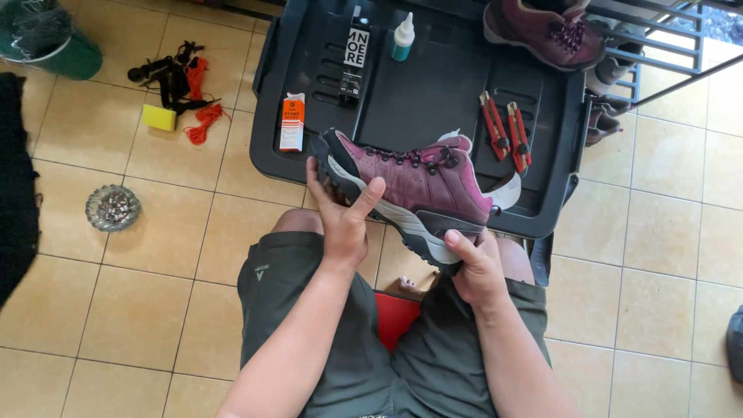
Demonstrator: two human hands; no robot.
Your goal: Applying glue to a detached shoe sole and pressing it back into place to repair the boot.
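A maroon hiking boot [422,182] with a grey and black sole is held above my knees, toe pointing left. My left hand [340,217] grips its toe end, thumb across the upper. At the heel, my right hand [476,267] clasps the sole from below. Behind the boot lies a black plastic tray [433,93]. On the tray sit an orange and white small box [292,121], a tall black bottle [354,58], a small white bottle with a teal label [402,37] and two red utility knives [507,131].
A second maroon boot [546,31] rests at the tray's far right corner near a metal rack [665,54]. On the tiled floor to the left lie a yellow sponge [159,118], black and orange cords [190,89], a glass ashtray [113,207] and a green bucket [54,39].
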